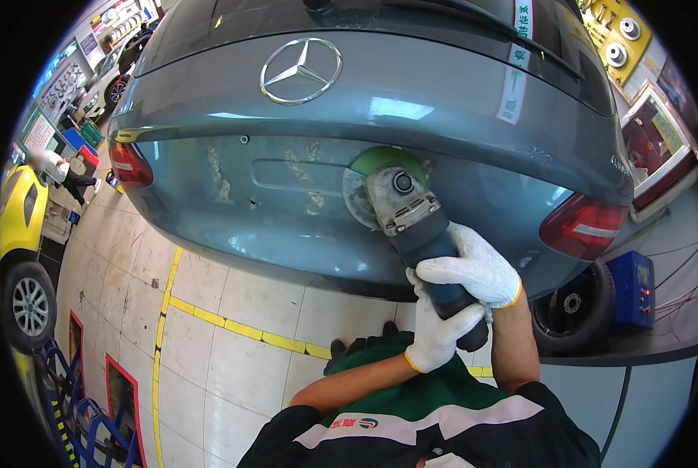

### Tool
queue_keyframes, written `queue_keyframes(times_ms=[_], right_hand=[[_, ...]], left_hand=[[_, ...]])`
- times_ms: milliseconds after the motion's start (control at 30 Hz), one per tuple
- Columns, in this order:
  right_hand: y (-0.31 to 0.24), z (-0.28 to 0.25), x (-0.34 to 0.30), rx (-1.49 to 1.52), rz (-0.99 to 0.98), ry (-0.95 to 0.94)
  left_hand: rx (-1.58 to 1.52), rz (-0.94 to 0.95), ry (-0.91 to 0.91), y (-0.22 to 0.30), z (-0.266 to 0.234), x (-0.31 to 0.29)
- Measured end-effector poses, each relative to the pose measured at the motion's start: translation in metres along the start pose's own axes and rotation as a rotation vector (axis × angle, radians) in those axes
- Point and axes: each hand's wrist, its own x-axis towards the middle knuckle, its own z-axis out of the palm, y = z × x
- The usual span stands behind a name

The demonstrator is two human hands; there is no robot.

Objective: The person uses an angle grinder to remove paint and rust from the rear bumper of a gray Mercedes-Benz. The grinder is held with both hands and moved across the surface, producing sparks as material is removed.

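Note:
Both my hands, in white knit gloves, grip a black angle grinder (423, 238) with a worn metal head. My right hand (473, 267) wraps round the body just behind the head. My left hand (441, 334) is closed round the rear end, nearer to me. The green disc (378, 159) sits partly under a grey guard (357, 200), against or very close to the recessed panel of the grey-blue tailgate (286, 199); contact cannot be made out. Left of the disc, rough pale patches (294, 165) mark that panel.
Red tail lights (586, 226) (130, 165) flank the tailgate. A dark wheel (573, 304) and a blue box (631, 288) with wires stand at the right. On the left are a yellow car (20, 207), blue metal frames (99, 429) and a distant person (60, 171). Yellow lines (240, 327) cross the tiled floor.

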Motion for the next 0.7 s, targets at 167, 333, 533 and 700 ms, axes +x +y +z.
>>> queue_keyframes(times_ms=[167,333,533,700], right_hand=[[-0.001,0.0,-0.001,0.008,0.004,0.002],[-0.002,-0.002,-0.001,-0.003,0.007,-0.004],[-0.004,-0.003,-0.001,-0.027,-0.018,-0.005],[-0.006,-0.005,-0.001,-0.002,0.024,-0.008]], left_hand=[[0.02,0.023,0.016,-0.002,0.0,0.001],[0.012,0.044,0.009,-0.002,0.002,0.003],[0.049,0.036,0.013,-0.006,0.002,0.003],[0.048,0.047,-0.004,-0.011,0.001,0.004]])
